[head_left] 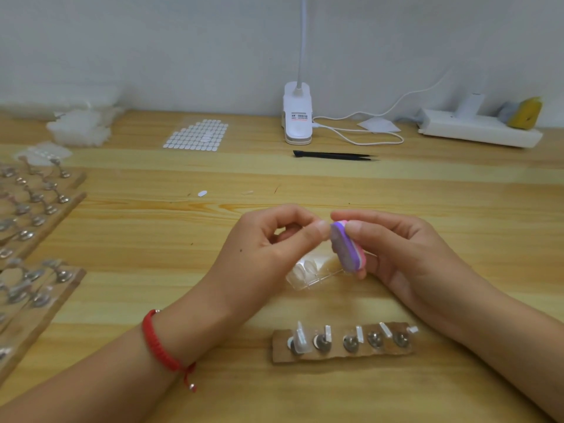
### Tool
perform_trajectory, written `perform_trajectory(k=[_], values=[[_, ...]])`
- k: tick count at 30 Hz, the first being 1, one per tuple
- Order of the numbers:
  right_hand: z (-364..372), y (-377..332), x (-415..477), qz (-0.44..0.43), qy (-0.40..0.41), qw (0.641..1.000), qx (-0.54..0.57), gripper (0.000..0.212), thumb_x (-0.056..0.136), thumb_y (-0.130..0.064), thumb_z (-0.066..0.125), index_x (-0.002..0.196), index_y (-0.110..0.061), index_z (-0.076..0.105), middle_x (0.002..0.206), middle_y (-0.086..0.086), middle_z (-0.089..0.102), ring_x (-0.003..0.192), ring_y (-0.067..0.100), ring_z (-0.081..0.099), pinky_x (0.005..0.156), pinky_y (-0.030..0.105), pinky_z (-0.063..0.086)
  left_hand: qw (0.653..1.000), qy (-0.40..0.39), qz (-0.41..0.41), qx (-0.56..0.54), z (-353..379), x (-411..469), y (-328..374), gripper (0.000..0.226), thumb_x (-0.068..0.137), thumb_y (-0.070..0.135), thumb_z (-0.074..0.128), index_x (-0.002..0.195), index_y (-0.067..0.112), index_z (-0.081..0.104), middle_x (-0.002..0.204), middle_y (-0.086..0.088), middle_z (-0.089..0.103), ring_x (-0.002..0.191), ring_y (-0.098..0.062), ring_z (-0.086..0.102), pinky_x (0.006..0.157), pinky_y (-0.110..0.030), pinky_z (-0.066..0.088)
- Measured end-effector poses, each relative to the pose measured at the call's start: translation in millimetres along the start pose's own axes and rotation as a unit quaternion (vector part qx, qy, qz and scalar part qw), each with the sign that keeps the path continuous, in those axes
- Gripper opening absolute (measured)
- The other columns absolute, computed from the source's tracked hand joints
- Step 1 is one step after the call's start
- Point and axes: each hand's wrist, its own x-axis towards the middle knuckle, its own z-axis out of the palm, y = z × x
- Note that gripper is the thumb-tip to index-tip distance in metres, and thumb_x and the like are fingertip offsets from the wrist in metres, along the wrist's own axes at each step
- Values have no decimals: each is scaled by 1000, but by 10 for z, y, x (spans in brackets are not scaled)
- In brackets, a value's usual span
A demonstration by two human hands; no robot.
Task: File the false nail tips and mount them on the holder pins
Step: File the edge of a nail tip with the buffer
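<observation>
Purple file (in right fingers) meets nail tip pinched by left fingers.

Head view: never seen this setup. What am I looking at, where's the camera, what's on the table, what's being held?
There is no machine here: a person works with bare hands. The single picture comes from a wide-angle camera worn on the head, looking forward and down. The right hand holds a purple-and-pink file block. The left hand pinches something small against it, apparently a nail tip, mostly hidden in the grip. Under the hands lies a clear tray of nail tips. Nearest the person is a holder strip with five pins; the leftmost one seems to carry a tip. On the wooden table there are also more holder boards at left, a sticker sheet, black tweezers, a clip lamp and a power strip.
</observation>
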Motion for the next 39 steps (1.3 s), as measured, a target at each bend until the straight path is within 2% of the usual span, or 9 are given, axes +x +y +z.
perform_trajectory(k=[8, 13, 19, 22, 26, 30, 34, 38, 39], values=[[-4, 2, -2, 1, 6, 1000, -3, 15, 69, -16, 78, 83, -20, 81, 74, 3, 74, 64, 7, 67, 54, 17, 51, 999, 41, 7, -10, -2, 6, 21, 24, 72, 37, 71, 70, 14, 71, 63, -32, 39, 52, -11, 33, 49, -15, 32], [-20, 4, 34, -5, 52, 996, 70, 29, 59, -26, 75, 87, -18, 80, 82, 5, 73, 70, 12, 69, 60, 21, 55, 998, -37, 36, 31, 58, -49, 49, 14, 78, 30, 73, 72, 18, 73, 49, -12, 35, 48, -16, 31, 51, -19, 29], [-45, 21, 19, -5, 27, 998, 63, 35, 57, -17, 79, 92, -18, 79, 85, 4, 73, 74, 18, 72, 65, 28, 58, 992, 116, 5, -41, -40, 57, 65, 23, 71, 35, 64, 77, 15, 72, 41, 18, 43, 42, 3, 42, 48, -3, 31], [-10, 37, 0, -10, 14, 999, 32, 40, 61, -20, 78, 101, -17, 78, 91, 9, 74, 80, 20, 72, 69, 27, 57, 996, 79, 6, -34, 0, 27, 79, 21, 71, 32, 66, 72, 12, 71, 46, 12, 41, 40, 0, 38, 46, -4, 30], [-31, 40, 16, -17, 43, 997, 63, 36, 63, -22, 77, 98, -14, 78, 92, 12, 75, 83, 21, 73, 70, 25, 57, 998, 57, -8, -1, 21, 3, 83, 16, 79, 21, 69, 68, 9, 68, 58, -27, 31, 46, -9, 25, 43, -10, 25], [-12, 39, 12, -18, 36, 997, 64, 36, 61, -22, 78, 96, -15, 79, 88, 10, 75, 76, 21, 73, 68, 25, 57, 995, 98, -3, -25, 6, 7, 58, 21, 73, 29, 69, 68, 9, 69, 54, -9, 26, 44, -6, 24, 44, -8, 27], [-33, 46, 35, -22, 58, 995, 74, 36, 62, -18, 77, 97, -10, 78, 91, 12, 74, 81, 21, 73, 70, 26, 58, 997, 77, -12, -2, 1, 28, 39, 16, 77, 26, 71, 69, 12, 73, 61, -24, 42, 54, -12, 35, 50, -9, 31], [-35, 60, 24, -27, 47, 997, 60, 38, 66, -16, 76, 103, -9, 76, 92, 13, 73, 86, 23, 73, 75, 26, 57, 993, 113, -14, -7, -23, 47, 16, 14, 79, 25, 70, 72, 14, 75, 52, -1, 53, 46, 0, 41, 49, -7, 33], [-18, 63, 17, -26, 37, 998, 50, 36, 68, -15, 75, 103, -10, 76, 91, 13, 74, 86, 23, 73, 74, 25, 57, 994, 107, -15, 2, -20, 46, 16, 14, 79, 26, 70, 72, 15, 75, 54, -10, 55, 51, -3, 46, 52, -8, 35]])
